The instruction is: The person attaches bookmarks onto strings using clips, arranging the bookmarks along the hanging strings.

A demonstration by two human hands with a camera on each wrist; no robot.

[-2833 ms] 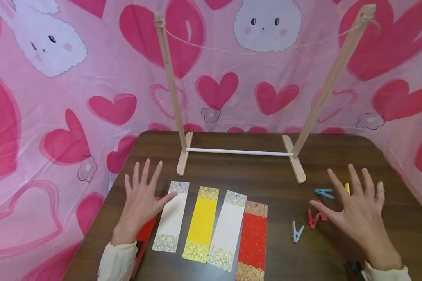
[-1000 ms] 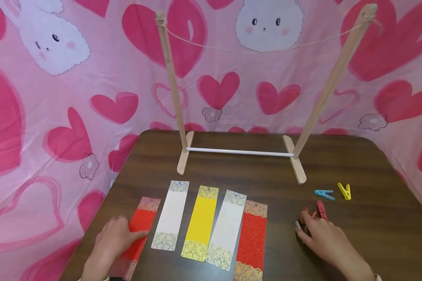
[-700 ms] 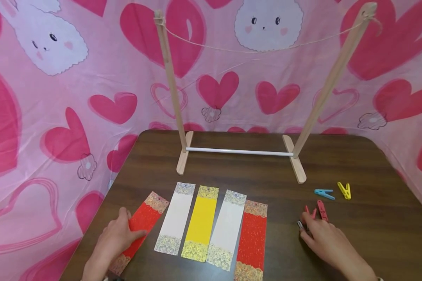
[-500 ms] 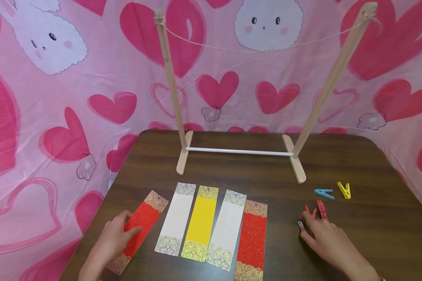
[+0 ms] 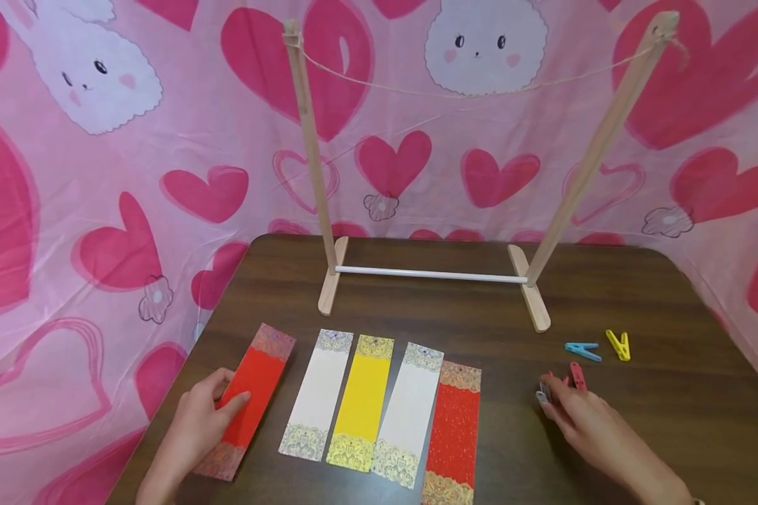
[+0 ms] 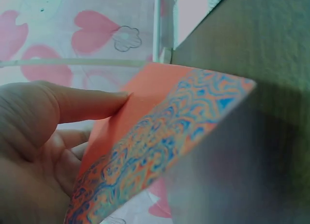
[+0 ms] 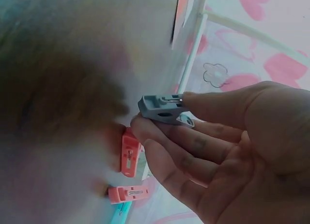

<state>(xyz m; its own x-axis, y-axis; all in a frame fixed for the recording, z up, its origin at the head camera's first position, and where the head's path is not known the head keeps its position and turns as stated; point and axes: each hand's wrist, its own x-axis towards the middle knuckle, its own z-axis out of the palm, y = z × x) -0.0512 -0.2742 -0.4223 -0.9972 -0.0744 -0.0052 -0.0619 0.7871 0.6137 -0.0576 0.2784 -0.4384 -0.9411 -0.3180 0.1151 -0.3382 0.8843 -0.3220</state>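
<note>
My left hand [image 5: 198, 414] pinches the left-hand red card [image 5: 253, 393] by its long edge, thumb on top. In the left wrist view this red card [image 6: 145, 132], with its patterned end band, is tilted up from the table. Over at the right, my right hand [image 5: 584, 417] pinches a grey clothespin [image 7: 162, 107] between thumb and fingers. Two red clothespins [image 7: 130, 153] lie just beyond those fingers. Beside the left hand's card lie a white card [image 5: 316, 393], a yellow card [image 5: 360, 400], a second white card [image 5: 407, 414] and another red card [image 5: 453, 428], all with patterned ends.
A wooden frame [image 5: 590, 154] stands at the back, with a slack string [image 5: 429, 93] tied between its posts and a white rod [image 5: 429, 273] low down. Blue [image 5: 582, 350] and yellow [image 5: 618, 345] clothespins lie at the right. A pink heart-print cloth [image 5: 215, 105] hangs behind the table.
Both hands came down from spread above the table. The left hand took hold of the red card, turned it and raised it; the right hand took the grey clothespin. The leftmost white card shifted right.
</note>
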